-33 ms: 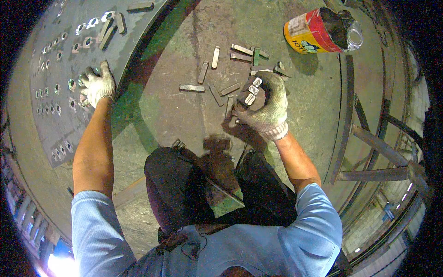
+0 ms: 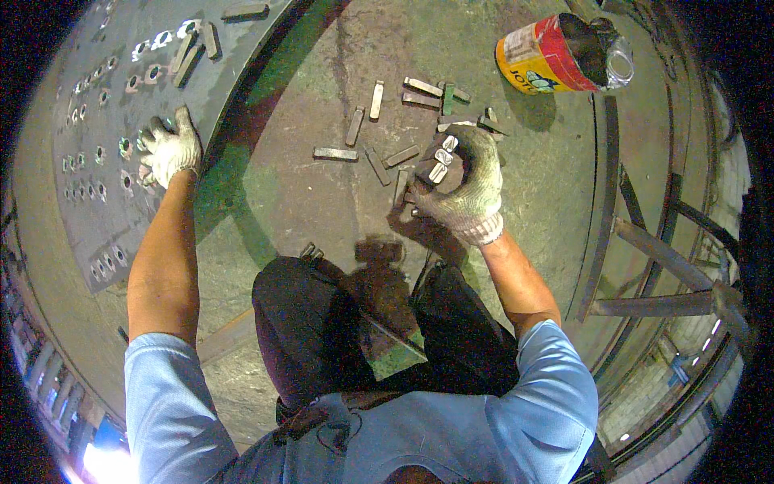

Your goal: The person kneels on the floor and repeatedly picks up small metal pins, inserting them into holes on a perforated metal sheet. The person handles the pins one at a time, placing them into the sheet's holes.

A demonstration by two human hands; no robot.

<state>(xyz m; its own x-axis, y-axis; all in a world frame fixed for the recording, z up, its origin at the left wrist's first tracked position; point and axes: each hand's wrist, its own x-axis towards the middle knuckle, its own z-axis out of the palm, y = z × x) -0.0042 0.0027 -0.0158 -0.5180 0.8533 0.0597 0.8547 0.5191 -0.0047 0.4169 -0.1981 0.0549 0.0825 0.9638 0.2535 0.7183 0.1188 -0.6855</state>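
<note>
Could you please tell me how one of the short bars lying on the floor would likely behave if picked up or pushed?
The short bar looks like solid metal, so it is probably stiff and fairly heavy for its size. Its straight, squared sides suggest it would slide rather than roll. Lying flat on the floor, it seems unlikely to tip.

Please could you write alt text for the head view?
A white-gloved right hand holds several short grey metal bars above a stained floor strewn with similar bars. The gloved left hand rests on a perforated grey metal plate. A red-and-yellow bucket stands upper right.
</note>
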